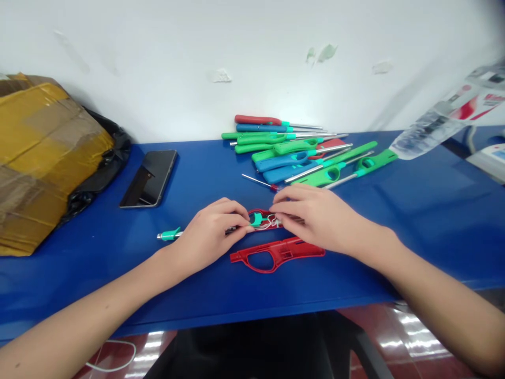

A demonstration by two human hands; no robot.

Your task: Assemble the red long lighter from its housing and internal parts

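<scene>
A gas lighter's red half shell (pixel 268 228) lies on the blue table with its inner parts showing: a green trigger (pixel 256 219) and thin white wires (pixel 272 222). My left hand (pixel 213 226) is closed around the front of this lighter, thumb and fingers by the trigger. Its metal tube runs out left beneath that hand to a green-collared tip (pixel 169 235). Over the handle end, my right hand (pixel 315 216) pinches at the wires and shell; its fingers hide the rest of the handle. Just nearer me rests the matching red half shell (pixel 282 254), inner side up.
A screwdriver (pixel 258 180) lies just behind my right hand. Several red, blue and green lighters (pixel 295 150) are heaped against the wall. A phone (pixel 149 179) and a taped cardboard box (pixel 51 163) stand left; a plastic bottle (pixel 437 118) is at the right.
</scene>
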